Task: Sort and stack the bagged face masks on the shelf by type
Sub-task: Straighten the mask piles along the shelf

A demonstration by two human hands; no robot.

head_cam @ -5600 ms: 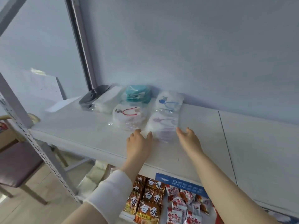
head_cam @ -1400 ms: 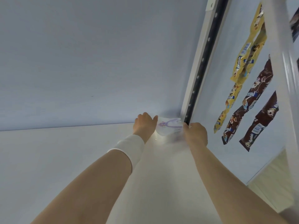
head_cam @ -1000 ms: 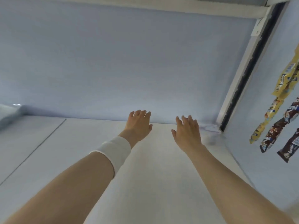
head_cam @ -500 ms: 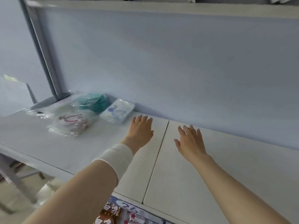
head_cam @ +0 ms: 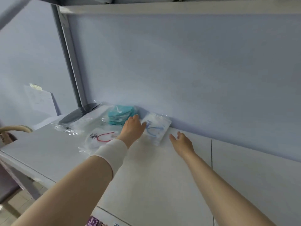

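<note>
Several bagged masks lie at the back left of the white shelf (head_cam: pixel 162 176). A bag of white masks with blue ear loops (head_cam: pixel 157 128) lies against the back wall. My left hand (head_cam: pixel 132 128) rests flat on its left edge, fingers spread, between it and the bag of teal masks (head_cam: pixel 119 115). My right hand (head_cam: pixel 182 142) hovers open just right of the blue-loop bag and holds nothing. A bag of white masks with red loops (head_cam: pixel 99 139) lies in front, partly behind my left forearm. A black mask pack (head_cam: pixel 78 114) and a clear white pack (head_cam: pixel 92 118) lie further left.
A grey upright post (head_cam: pixel 70 62) stands at the shelf's left end. The upper shelf edge (head_cam: pixel 162 7) runs overhead. A seam (head_cam: pixel 211 154) divides the shelf boards on the right. A chair back (head_cam: pixel 14 128) shows at the far left, and snack packets (head_cam: pixel 93 222) hang below the front edge.
The view swung left from the shelf's right end. Both hands moved left along the shelf; my left hand has come down on the blue-loop bag's edge, the right beside it.
</note>
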